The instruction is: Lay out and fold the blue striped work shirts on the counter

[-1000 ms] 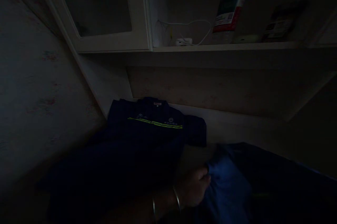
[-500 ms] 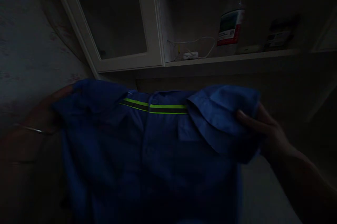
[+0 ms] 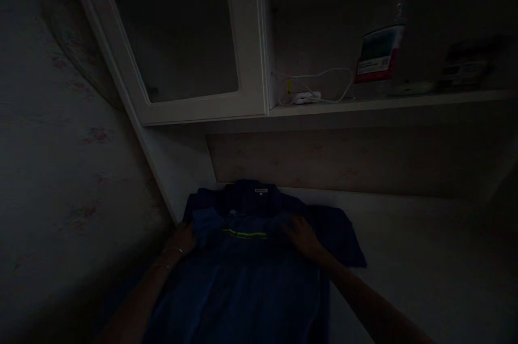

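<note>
A blue work shirt (image 3: 246, 274) with a yellow-green reflective stripe lies spread on top of a darker shirt (image 3: 340, 231) on a pale flat surface. My left hand (image 3: 182, 239), bangles on its wrist, rests at the shirt's left shoulder. My right hand (image 3: 301, 236) lies on its right shoulder with fingers stretched flat. The scene is very dim, and the left fingers are hard to make out.
A white cabinet door (image 3: 190, 63) hangs above at the left. A shelf (image 3: 384, 104) holds a white charger with cable (image 3: 307, 97), a bottle with a red and white label (image 3: 378, 53) and a dark packet (image 3: 465, 66). A wall closes in on the left.
Half a second ago both hands held the blue shirt up by its shoulders. It now lies on the darker shirt, hands resting on it.
</note>
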Motion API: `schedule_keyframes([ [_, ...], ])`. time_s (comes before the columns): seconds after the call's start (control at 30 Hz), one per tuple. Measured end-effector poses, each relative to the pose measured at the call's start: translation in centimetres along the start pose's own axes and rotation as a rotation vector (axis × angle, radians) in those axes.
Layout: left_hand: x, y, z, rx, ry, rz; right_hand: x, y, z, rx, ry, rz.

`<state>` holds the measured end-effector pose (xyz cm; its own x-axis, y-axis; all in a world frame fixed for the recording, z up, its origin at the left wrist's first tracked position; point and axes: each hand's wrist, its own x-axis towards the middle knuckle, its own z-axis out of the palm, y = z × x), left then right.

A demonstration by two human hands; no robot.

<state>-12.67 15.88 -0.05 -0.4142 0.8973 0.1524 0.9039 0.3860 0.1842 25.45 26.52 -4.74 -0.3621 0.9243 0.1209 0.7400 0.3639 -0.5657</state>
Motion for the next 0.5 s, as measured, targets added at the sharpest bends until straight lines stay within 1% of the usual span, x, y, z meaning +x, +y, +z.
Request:
schedule_keyframes([
  [0.03,0.3,0.3,0.8,0.024,0.007,0.016,0.1,-0.6,0.4,-0.048,-0.018,-0.034],
  [0.1,1.0,1.3,1.9,0.078,0.054,0.066,0.6,-1.6,1.1,-0.15,-0.117,-0.106],
  [0.17,1.3,2.3,2.8,0.139,0.084,0.122,1.3,-2.2,1.9,-0.207,-0.226,-0.108],
  [0.2,1.3,2.8,3.3,0.169,0.064,0.13,1.7,-2.1,2.2,-0.212,-0.255,-0.086],
  [0.23,1.3,3.0,3.8,0.193,0.016,0.123,2.1,-1.9,2.5,-0.207,-0.266,-0.062],
  [0.3,1.1,3.1,4.7,0.213,-0.123,0.089,2.6,-0.7,2.2,-0.173,-0.253,-0.02],
  [0.37,1.1,2.5,5.1,0.206,-0.225,0.077,2.7,1.3,0.9,-0.103,-0.21,0.011],
  [0.4,1.2,2.1,4.9,0.195,-0.243,0.079,2.5,2.6,-0.1,-0.057,-0.17,0.031],
  [0.43,1.4,1.5,4.5,0.184,-0.241,0.071,2.1,4.1,-1.4,-0.005,-0.117,0.056],
  [0.5,1.8,-0.1,3.0,0.176,-0.202,0.011,0.7,7.4,-4.4,0.105,0.02,0.123],
])
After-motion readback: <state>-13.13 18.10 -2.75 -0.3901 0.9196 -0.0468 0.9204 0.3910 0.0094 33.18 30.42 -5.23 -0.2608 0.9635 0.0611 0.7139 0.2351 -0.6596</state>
